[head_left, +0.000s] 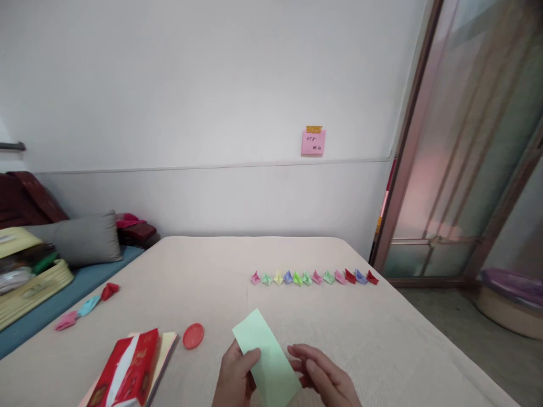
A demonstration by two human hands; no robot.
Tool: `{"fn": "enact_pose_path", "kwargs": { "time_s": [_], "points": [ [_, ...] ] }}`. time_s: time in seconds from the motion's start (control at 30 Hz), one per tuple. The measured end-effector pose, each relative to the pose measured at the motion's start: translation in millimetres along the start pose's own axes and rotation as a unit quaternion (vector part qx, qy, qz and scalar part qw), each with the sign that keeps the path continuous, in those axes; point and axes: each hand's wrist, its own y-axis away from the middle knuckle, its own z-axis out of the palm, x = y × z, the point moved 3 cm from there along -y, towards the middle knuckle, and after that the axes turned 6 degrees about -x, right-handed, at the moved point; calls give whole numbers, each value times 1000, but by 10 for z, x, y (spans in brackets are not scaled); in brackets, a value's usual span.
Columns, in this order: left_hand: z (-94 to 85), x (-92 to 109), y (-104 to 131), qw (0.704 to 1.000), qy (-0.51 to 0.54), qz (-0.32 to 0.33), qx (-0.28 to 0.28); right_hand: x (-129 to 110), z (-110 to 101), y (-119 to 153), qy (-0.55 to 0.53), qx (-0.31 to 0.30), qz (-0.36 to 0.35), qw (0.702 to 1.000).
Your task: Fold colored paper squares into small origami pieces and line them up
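My left hand (237, 370) grips a pale green sheet of paper (267, 359) by its left edge, thumb on top and fingers underneath. The paper is a long rectangle, tilted with its top corner pointing up and left. Whether it is folded double I cannot tell. Beside its right edge is my right hand (324, 373), its fingers loosely bent and a little apart, nothing visibly held. Its lower fingers come close to the paper's lower right corner, and contact is unclear.
A row of small folded paper figures (297, 278) crosses the cloth-covered table (203, 271). More folded pieces (88, 306) lie far left. Nearer are a red round lid (193, 336) and a red tissue pack (127, 370) on stacked paper. A pink note (313, 142) hangs on the wall.
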Motion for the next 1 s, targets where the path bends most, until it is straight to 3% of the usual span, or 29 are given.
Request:
{"fn": "enact_pose_path", "kwargs": {
  "time_s": [0.13,0.3,0.43,0.5,0.6,0.7,0.87,1.0],
  "points": [
    [83,65,40,998,-29,-27,-53,9,-66,-31,-17,31,34,999],
    [145,-42,39,986,-93,-64,-126,178,18,-78,-33,-44,79,995],
    [190,-22,70,985,-82,-54,-141,245,29,-87,-44,-85,117,989],
    [182,23,82,991,-52,-48,-114,227,-22,-91,-50,-40,108,992],
    [151,53,89,994,47,-70,-72,163,-120,-79,-71,76,56,993],
    [171,10,85,986,100,-87,-102,143,-154,-49,-117,147,37,981],
    [202,-263,38,987,-21,-77,-140,263,-56,-33,-183,159,65,968],
    [110,-419,-14,992,-111,-29,-54,336,40,-37,-172,127,74,974]
  ]
}}
